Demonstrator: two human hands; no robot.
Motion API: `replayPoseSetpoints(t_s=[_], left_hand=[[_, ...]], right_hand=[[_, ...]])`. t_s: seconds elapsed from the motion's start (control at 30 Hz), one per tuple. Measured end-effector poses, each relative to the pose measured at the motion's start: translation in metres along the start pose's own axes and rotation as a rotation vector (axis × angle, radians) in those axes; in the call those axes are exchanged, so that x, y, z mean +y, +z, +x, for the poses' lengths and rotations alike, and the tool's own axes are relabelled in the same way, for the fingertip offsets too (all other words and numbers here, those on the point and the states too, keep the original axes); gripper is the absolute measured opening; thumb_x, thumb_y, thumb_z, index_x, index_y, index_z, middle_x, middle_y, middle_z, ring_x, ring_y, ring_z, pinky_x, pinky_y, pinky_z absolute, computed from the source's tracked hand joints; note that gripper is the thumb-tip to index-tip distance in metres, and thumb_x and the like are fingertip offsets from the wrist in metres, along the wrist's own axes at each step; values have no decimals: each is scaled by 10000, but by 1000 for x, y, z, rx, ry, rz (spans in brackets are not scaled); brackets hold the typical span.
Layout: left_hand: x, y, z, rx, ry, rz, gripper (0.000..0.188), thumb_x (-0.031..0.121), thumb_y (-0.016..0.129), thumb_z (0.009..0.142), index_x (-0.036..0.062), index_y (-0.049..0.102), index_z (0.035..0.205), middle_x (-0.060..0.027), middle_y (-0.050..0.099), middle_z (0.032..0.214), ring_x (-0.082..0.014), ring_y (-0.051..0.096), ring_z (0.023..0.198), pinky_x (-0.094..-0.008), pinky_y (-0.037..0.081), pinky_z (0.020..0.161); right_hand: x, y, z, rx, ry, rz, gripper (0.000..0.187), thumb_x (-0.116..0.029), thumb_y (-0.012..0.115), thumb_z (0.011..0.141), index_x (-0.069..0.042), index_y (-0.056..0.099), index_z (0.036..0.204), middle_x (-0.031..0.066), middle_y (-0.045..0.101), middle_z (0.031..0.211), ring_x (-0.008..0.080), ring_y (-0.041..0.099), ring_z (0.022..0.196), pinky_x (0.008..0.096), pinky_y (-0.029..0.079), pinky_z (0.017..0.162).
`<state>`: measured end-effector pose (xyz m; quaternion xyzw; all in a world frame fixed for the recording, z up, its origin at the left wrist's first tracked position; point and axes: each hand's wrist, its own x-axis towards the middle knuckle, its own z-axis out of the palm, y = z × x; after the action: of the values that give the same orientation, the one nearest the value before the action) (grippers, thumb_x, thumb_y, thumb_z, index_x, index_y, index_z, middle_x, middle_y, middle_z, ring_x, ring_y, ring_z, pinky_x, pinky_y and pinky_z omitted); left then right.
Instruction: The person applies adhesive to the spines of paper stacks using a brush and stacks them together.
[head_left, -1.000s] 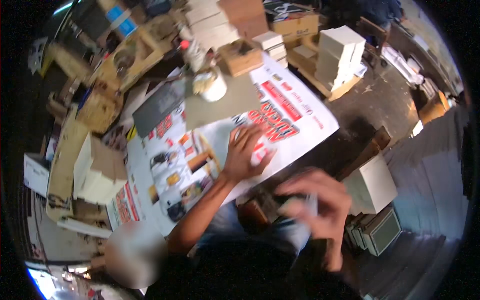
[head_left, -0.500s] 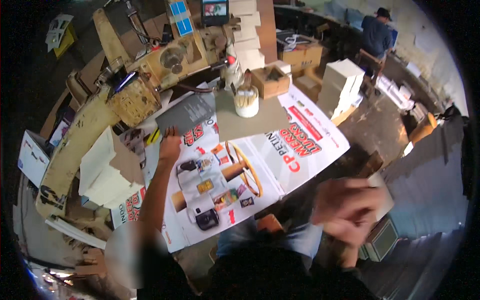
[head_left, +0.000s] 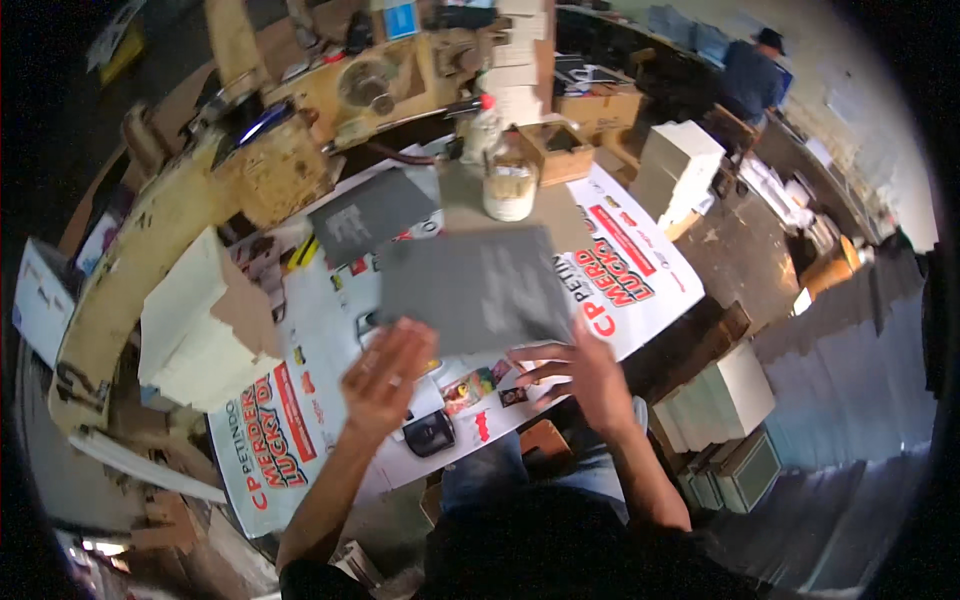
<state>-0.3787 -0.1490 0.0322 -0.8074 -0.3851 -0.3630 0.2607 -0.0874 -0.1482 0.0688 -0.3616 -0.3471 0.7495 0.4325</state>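
A dark grey cover sheet (head_left: 480,285), slightly smeared by motion, is in front of me above a printed poster (head_left: 640,320). At its near left corner, my left hand (head_left: 385,378) has its fingers over the edge with the thumb hidden; it appears to hold the sheet. My right hand (head_left: 590,385) is at the near right corner, fingers spread and pointing left, the thumb side close to the sheet's edge. Beyond the left hand lie more dark grey covers (head_left: 370,215). A white tub (head_left: 510,190) stands past the sheet.
A stack of cream paper blocks (head_left: 205,320) stands at left, beside a worn cream machine (head_left: 275,180). To the right are paper blocks (head_left: 715,400) and another tall pile (head_left: 680,165). A wooden box (head_left: 560,155) sits behind the tub. A seated person (head_left: 755,75) is far right.
A grey cover sheet now lies between my hands over the poster. My left hand has come nearer from the grey covers, and my right hand has moved in from the right.
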Motion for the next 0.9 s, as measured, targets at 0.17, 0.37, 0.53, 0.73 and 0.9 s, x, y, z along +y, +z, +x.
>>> replayPoseSetpoints(t_s=[0.17,0.37,0.53,0.73,0.9], left_hand=[[36,-28,6,-174,-18,-85,427,305,733,792,95,687,1162,-59,656,1219,-215,627,1128,-411,468,1009],[-117,-123,-48,575,-704,490,526,169,787,768,-65,569,1186,-228,663,1049,-383,645,961,-425,494,870],[-274,-230,-167,510,-1265,287,623,506,702,835,-81,640,1033,-184,643,930,-268,582,851,-366,463,825],[-255,-222,-142,389,-1453,21,757,639,651,775,-48,669,1092,-128,649,902,-248,580,894,-367,446,841],[-183,-207,-97,322,-1726,-209,798,679,635,767,-29,662,1134,-163,657,1009,-258,607,966,-372,462,871]], right_hand=[[7,-51,-9,554,-251,-359,545,-226,724,863,72,517,1269,185,599,1135,234,649,948,342,578,583],[-42,-273,-20,668,-298,-577,610,-323,735,859,-59,486,1349,78,507,1348,242,435,1283,447,419,957],[-41,-369,5,681,-256,-804,563,-345,750,854,-58,537,1290,88,586,1237,248,528,1171,411,435,932],[-55,-254,16,662,-637,-1098,419,-260,708,911,-32,583,1240,109,649,1101,213,607,1015,397,468,914],[-45,-112,15,541,-720,-1188,330,-104,693,891,-15,608,1197,121,627,1217,239,581,1136,382,486,932]])
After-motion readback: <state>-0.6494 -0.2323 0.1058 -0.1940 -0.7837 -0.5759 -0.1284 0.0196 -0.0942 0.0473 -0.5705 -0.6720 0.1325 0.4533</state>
